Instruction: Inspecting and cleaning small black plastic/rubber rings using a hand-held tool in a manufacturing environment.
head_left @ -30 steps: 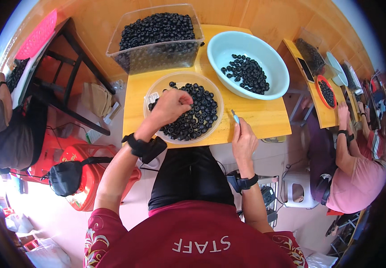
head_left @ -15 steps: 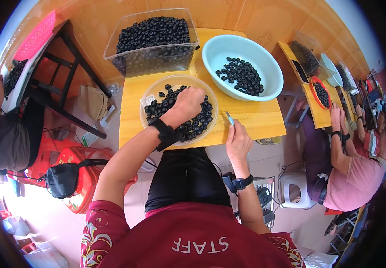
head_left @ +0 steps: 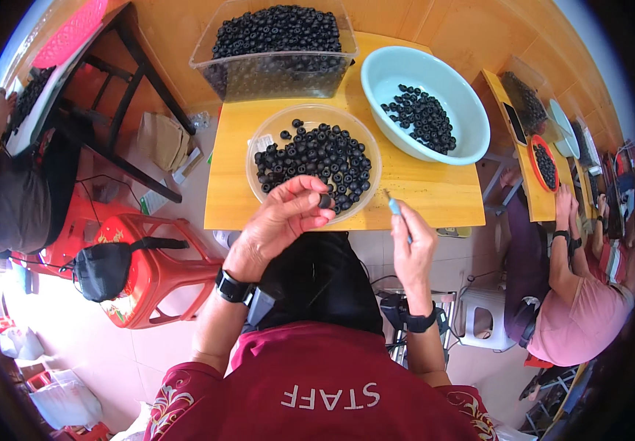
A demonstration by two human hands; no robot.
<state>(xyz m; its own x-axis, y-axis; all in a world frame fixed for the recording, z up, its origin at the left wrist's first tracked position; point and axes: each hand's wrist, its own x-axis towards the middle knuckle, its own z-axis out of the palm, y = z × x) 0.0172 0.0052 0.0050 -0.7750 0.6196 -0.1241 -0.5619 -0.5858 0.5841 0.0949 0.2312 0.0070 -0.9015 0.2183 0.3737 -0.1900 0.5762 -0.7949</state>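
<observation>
My left hand [head_left: 282, 214] is held palm up over the near rim of a round clear plastic tray [head_left: 257, 192]. Its thumb and fingers pinch one small black bead-like piece [head_left: 325, 201]. Many more of these round black pieces with holes [head_left: 332, 151] lie in the tray. Further right, my right hand [head_left: 414, 239] grips a slim tool with a light blue handle [head_left: 395, 208], its thin tip pointing up and away above the table's near edge. Its exact kind I cannot make out. Tool tip and held piece are apart.
On the yellow wooden table [head_left: 442, 206] stand a large clear bin [head_left: 280, 77] heaped with black pieces and a light blue basin [head_left: 471, 121] holding some. A red stool [head_left: 163, 264] is at lower left. Other people sit at tables on both sides.
My left hand has come up out of the tray and back toward me, turning palm up with one black piece in its fingers. The tool stays in my right hand; the whole view has shifted slightly.
</observation>
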